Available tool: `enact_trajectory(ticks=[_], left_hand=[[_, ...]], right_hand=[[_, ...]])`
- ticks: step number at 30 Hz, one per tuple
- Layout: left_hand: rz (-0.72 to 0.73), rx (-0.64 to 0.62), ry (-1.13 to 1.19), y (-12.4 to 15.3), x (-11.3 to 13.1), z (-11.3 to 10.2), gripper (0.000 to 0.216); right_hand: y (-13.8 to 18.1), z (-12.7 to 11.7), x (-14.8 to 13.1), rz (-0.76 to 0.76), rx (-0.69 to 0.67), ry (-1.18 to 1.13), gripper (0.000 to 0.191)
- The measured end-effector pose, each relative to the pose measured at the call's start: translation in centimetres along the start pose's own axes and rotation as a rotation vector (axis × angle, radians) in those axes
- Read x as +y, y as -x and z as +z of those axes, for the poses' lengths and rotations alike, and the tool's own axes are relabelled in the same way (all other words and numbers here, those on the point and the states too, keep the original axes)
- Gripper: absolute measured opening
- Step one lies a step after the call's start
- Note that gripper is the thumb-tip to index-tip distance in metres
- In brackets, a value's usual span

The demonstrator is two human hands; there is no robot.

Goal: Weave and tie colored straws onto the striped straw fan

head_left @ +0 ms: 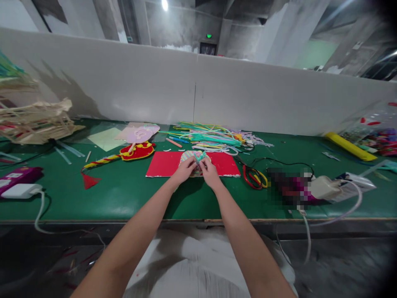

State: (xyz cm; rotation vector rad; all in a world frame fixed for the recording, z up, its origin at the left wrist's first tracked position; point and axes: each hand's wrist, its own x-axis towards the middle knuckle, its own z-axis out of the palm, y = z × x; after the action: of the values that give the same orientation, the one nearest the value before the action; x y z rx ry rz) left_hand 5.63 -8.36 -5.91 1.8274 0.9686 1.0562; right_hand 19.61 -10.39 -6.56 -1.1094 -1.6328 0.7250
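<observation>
Both my hands meet over a red sheet (161, 165) on the green table (124, 194). My left hand (185, 169) and my right hand (209, 171) pinch together on a small round craft piece (187, 156) with pastel stripes and a teal strip at its top. The fingers of both hands are closed on it. Just beyond lies a heap of coloured straws (211, 136).
A red and yellow ornament with a braided tail and tassel (136, 151) lies to the left, with a pink cut-out (141, 133) behind it. Red and yellow wire loops (254, 177), a white charger (324, 187) and cables lie to the right. A white partition (198, 91) backs the table.
</observation>
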Motion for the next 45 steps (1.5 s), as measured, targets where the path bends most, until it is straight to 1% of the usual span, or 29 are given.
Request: enact_trajectory(ticks=[3,5,9,12,14,16,19,21,29,34,38,45], left_hand=[[-0.014,-0.015,0.021,0.06,0.07,-0.08,0.02],[0.013,-0.002,-0.028,0.11,0.02,-0.08,0.018],[0.112,0.048,-0.254,0.28,0.1,0.1,0.015],[0.185,0.099,-0.431,0.42,0.41,0.3,0.016],[0.2,0.125,-0.487,0.46,0.53,0.4,0.016],[0.159,0.117,-0.446,0.45,0.46,0.48,0.017],[0.064,0.085,-0.306,0.37,0.1,0.53,0.019],[0.037,0.076,-0.261,0.34,-0.12,0.51,0.02],[0.054,0.053,-0.254,0.55,0.38,0.48,0.019],[0.03,0.066,-0.23,0.53,0.61,0.62,0.019],[0.003,0.05,-0.202,0.37,0.45,0.58,0.02],[0.005,0.089,-0.253,0.29,0.16,0.48,0.019]], right_hand=[[0.02,-0.11,-0.11,0.008,0.01,-0.043,0.024],[0.04,-0.18,-0.15,0.019,0.016,-0.059,0.023],[0.02,-0.16,-0.08,0.017,0.022,-0.044,0.021],[-0.04,-0.02,0.04,0.024,0.05,-0.04,0.02],[-0.04,0.06,0.11,0.021,0.07,-0.054,0.02],[-0.03,0.1,0.14,0.017,0.067,-0.068,0.02],[0.0,0.04,0.08,0.01,0.039,-0.057,0.019],[0.01,-0.03,0.01,-0.002,0.024,-0.039,0.019],[0.04,-0.08,-0.06,-0.053,0.012,0.075,0.023],[0.15,-0.13,-0.11,-0.069,0.018,0.154,0.023],[0.09,-0.18,0.07,-0.068,0.025,0.163,0.022],[0.28,-0.26,-0.24,-0.125,-0.002,0.242,0.021]])
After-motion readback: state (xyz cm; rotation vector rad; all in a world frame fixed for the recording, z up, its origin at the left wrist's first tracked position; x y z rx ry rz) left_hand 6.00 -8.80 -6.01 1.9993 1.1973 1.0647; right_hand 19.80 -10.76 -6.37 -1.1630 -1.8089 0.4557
